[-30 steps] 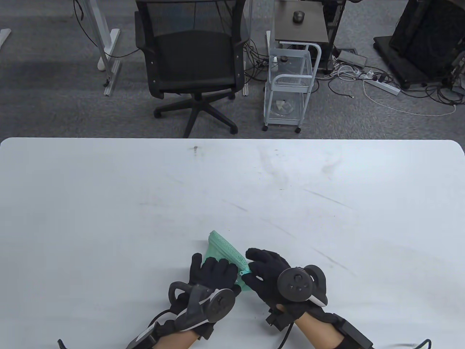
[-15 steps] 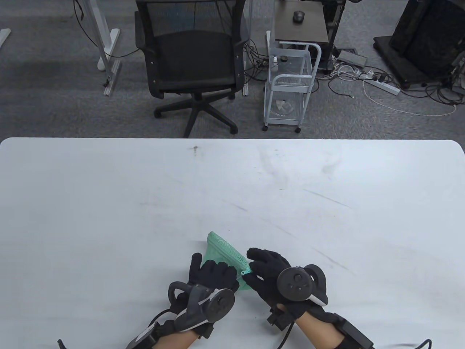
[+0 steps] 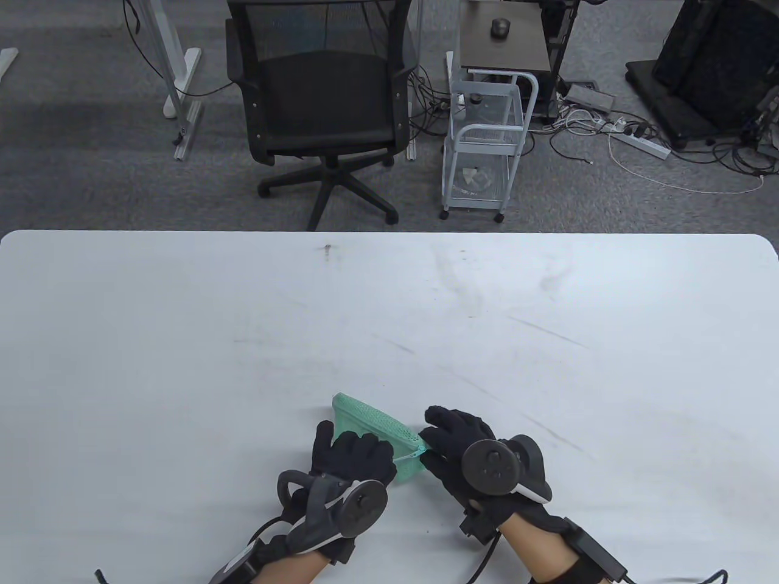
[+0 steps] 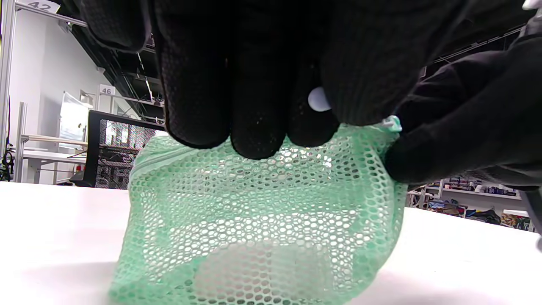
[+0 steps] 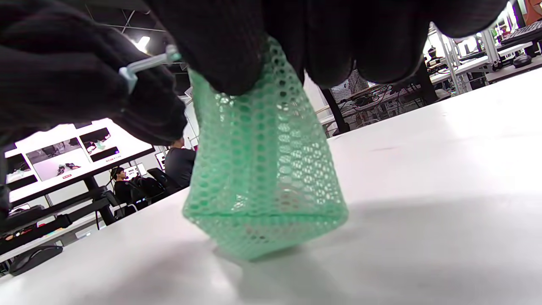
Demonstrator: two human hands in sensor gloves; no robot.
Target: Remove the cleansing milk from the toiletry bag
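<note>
Mesh of the green toiletry bag looks soft and limp, so it will likely sag unless held at its zip edge. It stands on the white table, near the front edge. The left hand grips its top with fingers closed; the right hand pinches the zip pull at the bag's right corner. A pale shape low inside, probably the cleansing milk, seems light; the closed zip blocks it.
</note>
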